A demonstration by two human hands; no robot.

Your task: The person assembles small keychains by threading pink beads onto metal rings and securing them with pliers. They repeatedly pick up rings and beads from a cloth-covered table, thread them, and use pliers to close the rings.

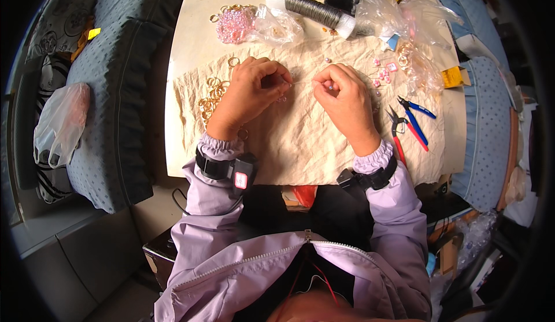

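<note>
My left hand (248, 89) hovers over a crumpled beige cloth (289, 148), thumb and fingertips pinched together. Small pink beads (282, 99) show just below those fingertips, but what the pinch holds is too small to name. Across a short gap, my right hand (348, 103) is also closed, with a pale bead (330, 87) showing among its curled fingers; its exact grip is hidden. Several gold rings (211, 95) lie beside my left wrist. Pink and white beads (381, 78) with thin pins are scattered to the right of my right hand.
At the right lie blue-handled cutters (417, 109) and red-handled pliers (399, 126). Along the back are a heap of pink beads (235, 25), a wire-wound spool (314, 11) and clear plastic bags (378, 11). Blue-covered seats (113, 114) flank the table.
</note>
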